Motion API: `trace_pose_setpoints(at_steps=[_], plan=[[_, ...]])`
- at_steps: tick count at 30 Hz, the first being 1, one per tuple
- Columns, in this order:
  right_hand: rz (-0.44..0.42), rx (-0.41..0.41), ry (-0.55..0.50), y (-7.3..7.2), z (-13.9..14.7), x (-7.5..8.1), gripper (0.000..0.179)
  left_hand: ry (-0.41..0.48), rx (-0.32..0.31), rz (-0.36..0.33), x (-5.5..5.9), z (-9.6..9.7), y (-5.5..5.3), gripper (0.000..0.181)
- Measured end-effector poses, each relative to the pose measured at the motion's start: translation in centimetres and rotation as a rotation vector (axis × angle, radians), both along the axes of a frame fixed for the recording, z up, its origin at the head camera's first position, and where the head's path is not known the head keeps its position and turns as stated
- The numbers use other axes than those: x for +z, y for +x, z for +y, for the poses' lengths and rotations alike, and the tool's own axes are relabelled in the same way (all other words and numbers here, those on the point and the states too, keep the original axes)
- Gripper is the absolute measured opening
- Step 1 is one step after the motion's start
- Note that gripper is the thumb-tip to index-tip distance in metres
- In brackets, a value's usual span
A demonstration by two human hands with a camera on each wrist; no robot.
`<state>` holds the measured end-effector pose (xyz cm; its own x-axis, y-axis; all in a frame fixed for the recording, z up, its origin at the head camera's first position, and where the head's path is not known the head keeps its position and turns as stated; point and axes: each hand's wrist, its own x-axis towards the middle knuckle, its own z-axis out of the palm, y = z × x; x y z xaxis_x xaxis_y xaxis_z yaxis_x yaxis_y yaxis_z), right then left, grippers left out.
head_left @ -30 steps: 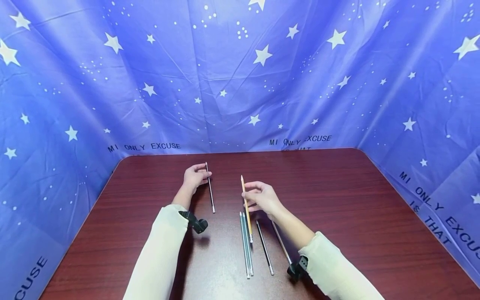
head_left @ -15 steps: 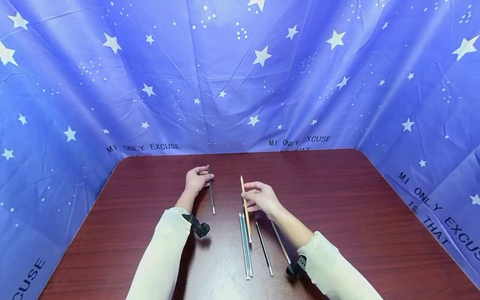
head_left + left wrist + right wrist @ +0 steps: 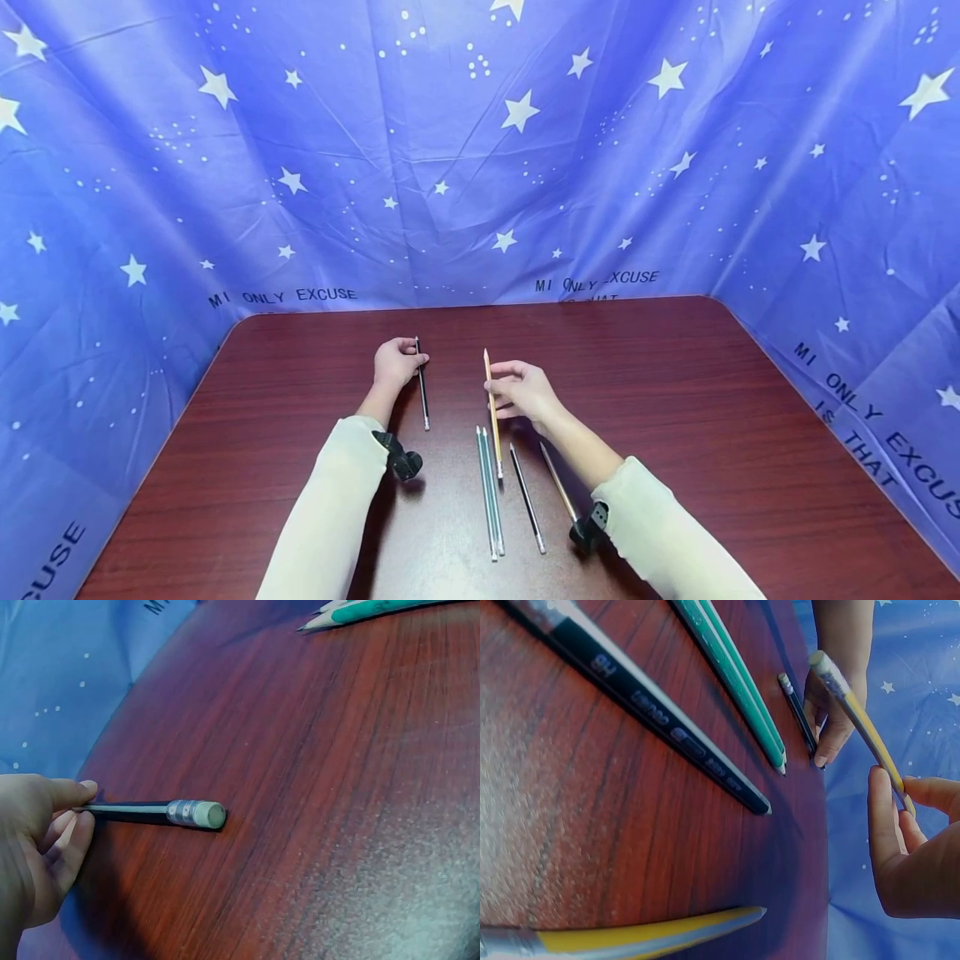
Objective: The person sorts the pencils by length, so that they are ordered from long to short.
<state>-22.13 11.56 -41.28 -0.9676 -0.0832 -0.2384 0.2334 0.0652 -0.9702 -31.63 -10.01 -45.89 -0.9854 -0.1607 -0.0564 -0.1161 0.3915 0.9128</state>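
Head view: the left hand, at the far left-centre, pinches the sharpened end of a slim black pencil, eraser end toward the near side; the right hand, right of centre, grips a yellow pencil between thumb and fingertips, point to the far side; two green pencils lie near and side by side, a second black pencil to their right, a second yellow pencil beside the right forearm; the tabletop is glossy, red-brown and wood-grained, with rounded far corners; creased blue cloth with white stars hangs beyond its far edge; broad bare wood extends right of the right hand.

Left wrist view: the held black pencil shows a banded metal ferrule and a round, pale eraser; thumb and fingers close on its other end, near the table edge; whether it touches the wood cannot be told.

Right wrist view: the held yellow pencil slants, raised above the surface; pale lettering runs along the second black pencil's faceted barrel, unreadable from the head; the second yellow pencil carries a grey stripe.
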Motion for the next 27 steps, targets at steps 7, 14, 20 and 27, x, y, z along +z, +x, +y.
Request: trace_pose_setpoints(at_steps=[7,14,20,27], plan=[[-0.006,-0.01,0.017,-0.6,0.0,0.0,0.037,-0.116,-0.006,-0.005,-0.1,0.1,0.1,0.038],[0.0,-0.013,0.025,-1.3,-0.3,0.4,0.035,-0.147,-0.015,-0.001,-0.3,0.0,0.1,0.04],[0.003,0.002,0.029,-2.2,-1.1,0.9,0.035,-0.18,-0.01,-0.005,-0.3,0.0,0.2,0.04],[0.011,-0.003,0.015,-3.1,-2.2,1.6,0.036,-0.216,-0.019,0.013,-0.2,0.0,0.3,0.04]])
